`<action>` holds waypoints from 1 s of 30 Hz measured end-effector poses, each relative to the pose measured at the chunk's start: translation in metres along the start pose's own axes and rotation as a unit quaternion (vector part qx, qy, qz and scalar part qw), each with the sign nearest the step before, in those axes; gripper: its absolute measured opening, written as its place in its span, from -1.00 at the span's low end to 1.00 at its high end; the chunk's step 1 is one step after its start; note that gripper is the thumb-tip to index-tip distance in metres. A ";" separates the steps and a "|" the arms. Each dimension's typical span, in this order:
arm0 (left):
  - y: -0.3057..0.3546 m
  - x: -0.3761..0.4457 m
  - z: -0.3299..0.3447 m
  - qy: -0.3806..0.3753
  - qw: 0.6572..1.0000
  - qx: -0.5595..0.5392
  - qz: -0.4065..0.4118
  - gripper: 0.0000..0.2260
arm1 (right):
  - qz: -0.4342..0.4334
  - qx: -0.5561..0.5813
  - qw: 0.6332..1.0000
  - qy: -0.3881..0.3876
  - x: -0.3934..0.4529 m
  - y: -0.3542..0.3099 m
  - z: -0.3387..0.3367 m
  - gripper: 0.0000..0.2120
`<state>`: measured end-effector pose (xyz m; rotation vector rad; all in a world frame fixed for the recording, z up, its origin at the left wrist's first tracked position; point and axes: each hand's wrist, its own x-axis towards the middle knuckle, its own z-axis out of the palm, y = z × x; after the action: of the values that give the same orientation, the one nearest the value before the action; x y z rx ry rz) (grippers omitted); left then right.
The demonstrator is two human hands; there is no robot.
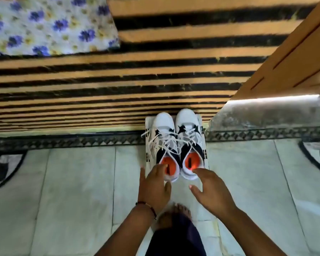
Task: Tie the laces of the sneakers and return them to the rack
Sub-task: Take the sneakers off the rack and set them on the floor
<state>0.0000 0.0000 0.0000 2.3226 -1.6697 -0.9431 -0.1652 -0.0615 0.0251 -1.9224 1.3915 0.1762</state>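
Two white and black sneakers with orange insoles stand side by side, toes pointing away from me, on a small white rack. The left sneaker and the right sneaker both have loose white laces spilling over their sides. My left hand hovers at the heel of the left sneaker, fingers spread, one fingertip at the collar. My right hand is spread just behind the heel of the right sneaker, a fingertip near its rim. Neither hand grips anything.
A striped orange and black surface lies beyond the rack, with a flowered cloth at the top left. A wooden panel stands at the right. Pale floor tiles surround me; my bare foot is below the hands.
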 end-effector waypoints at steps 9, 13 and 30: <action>-0.017 0.048 0.057 -0.131 0.980 0.144 0.046 -0.40 | -0.056 -0.135 0.989 -0.036 0.067 0.039 0.054 -0.45; -0.006 0.064 0.061 -0.151 0.970 0.189 -0.001 -0.55 | -0.032 -0.139 0.987 -0.077 0.080 0.031 0.049 -0.60; 0.009 -0.019 0.073 -0.093 0.978 0.188 -0.027 -0.72 | -0.074 -0.249 0.966 -0.006 0.006 0.027 0.067 -0.62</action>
<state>-0.0510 0.0320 -0.0464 2.5938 -2.0227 -0.9494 -0.1657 -0.0270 -0.0390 -2.4195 1.2703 0.5039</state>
